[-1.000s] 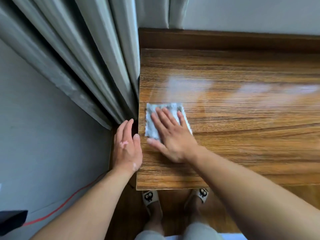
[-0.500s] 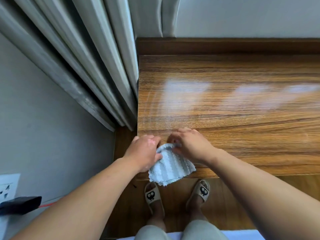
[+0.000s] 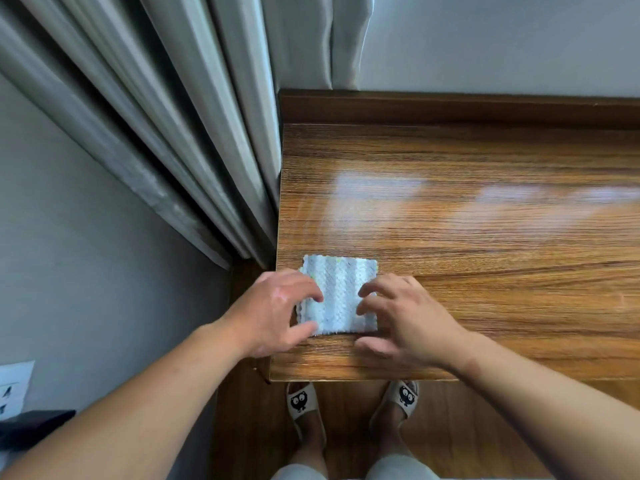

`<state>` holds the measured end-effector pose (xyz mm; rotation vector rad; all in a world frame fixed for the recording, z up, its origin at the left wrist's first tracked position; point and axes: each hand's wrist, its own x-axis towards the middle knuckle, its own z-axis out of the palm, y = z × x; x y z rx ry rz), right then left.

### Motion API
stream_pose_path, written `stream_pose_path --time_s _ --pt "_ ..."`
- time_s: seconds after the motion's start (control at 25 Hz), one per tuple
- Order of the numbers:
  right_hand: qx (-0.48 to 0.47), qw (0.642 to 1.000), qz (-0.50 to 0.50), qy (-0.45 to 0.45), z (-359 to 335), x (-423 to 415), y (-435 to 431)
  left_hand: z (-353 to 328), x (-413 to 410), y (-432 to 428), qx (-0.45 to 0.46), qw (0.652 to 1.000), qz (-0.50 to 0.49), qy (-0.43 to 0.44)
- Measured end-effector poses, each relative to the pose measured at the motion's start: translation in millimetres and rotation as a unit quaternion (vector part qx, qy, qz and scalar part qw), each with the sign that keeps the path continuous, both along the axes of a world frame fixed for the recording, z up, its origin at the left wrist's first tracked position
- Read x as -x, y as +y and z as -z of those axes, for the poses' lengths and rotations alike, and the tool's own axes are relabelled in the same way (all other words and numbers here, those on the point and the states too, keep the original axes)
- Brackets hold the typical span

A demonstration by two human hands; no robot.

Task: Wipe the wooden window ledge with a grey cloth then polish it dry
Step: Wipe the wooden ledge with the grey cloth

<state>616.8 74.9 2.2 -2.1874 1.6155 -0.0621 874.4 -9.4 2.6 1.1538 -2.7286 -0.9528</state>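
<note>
A small grey-and-white striped cloth (image 3: 341, 294) lies flat, folded into a square, on the glossy wooden window ledge (image 3: 485, 237) near its front left corner. My left hand (image 3: 277, 313) hovers at the cloth's left edge, fingers spread, with fingertips and thumb touching that edge. My right hand (image 3: 401, 317) is at the cloth's right edge, fingers spread and curved, with the tips on or just over the edge. Neither hand lifts the cloth.
Grey curtains (image 3: 180, 133) hang against the ledge's left end. A raised wooden rim (image 3: 450, 107) runs along the back, below a pale wall. Under the ledge's front edge are my feet in slippers (image 3: 301, 403) on a wooden floor. A wall socket (image 3: 14, 386) sits low left.
One second ago my right hand pressed the cloth flat. Then both hands held it bunched off the front edge. Now it lies spread flat on the ledge with my hands at its sides.
</note>
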Motion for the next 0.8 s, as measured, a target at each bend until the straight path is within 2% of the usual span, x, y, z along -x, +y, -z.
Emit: stream_pose_path --time_s 0.12,0.16,0.28,0.32,0.4,0.44,0.52,0.56,0.64,0.68,0.72,0.76,0.8 --pt "0.070 0.997 0.022 -0.011 28.3 -15.6 -3.6 28.0 -19.2 -4.1 -0.025 0.983 -0.180 0.007" --pt "0.067 0.998 -0.004 -0.003 35.1 -29.3 -7.1 34.7 -20.4 -7.7 -0.039 0.976 -0.216 -0.005" --pt "0.034 0.988 -0.140 0.054 58.1 -55.3 -15.7 48.9 -17.5 -16.9 -0.083 0.971 -0.223 -0.009" --pt "0.033 0.989 -0.124 0.071 64.1 -44.0 -41.0 52.6 -15.6 -21.4 -0.093 0.971 -0.219 0.000" --pt "0.018 0.996 0.033 0.075 64.8 -21.4 -116.9 57.6 -12.5 -32.8 -0.099 0.968 -0.232 0.010" --pt "0.001 0.988 0.136 0.079 59.6 -6.8 -164.3 60.9 -9.8 -42.8 -0.092 0.965 -0.244 0.010" --pt "-0.028 0.972 0.210 0.101 56.9 -3.8 -206.8 70.6 -3.6 -69.4 -0.084 0.959 -0.271 0.015" --pt "-0.019 0.978 0.181 0.103 58.9 -16.4 -191.5 73.1 -1.6 -82.4 -0.094 0.954 -0.282 0.020" --pt "-0.004 0.997 -0.002 0.077 59.0 -53.5 -95.2 77.9 -6.5 -91.7 -0.110 0.947 -0.297 0.049" --pt "0.016 0.993 -0.098 0.065 52.6 -64.0 -42.3 76.2 -6.4 -95.1 -0.121 0.945 -0.298 0.064" --pt "-0.004 0.986 -0.157 0.051 47.3 -62.6 -9.5 78.8 -9.1 -88.7 -0.137 0.944 -0.294 0.064" --pt "-0.019 0.976 -0.212 0.050 53.4 -45.8 -8.8 80.0 -9.7 -85.2 -0.148 0.943 -0.291 0.065" --pt "-0.009 0.975 -0.216 0.049 56.9 -30.1 -38.9 78.9 -9.6 -84.3 -0.155 0.943 -0.287 0.070"
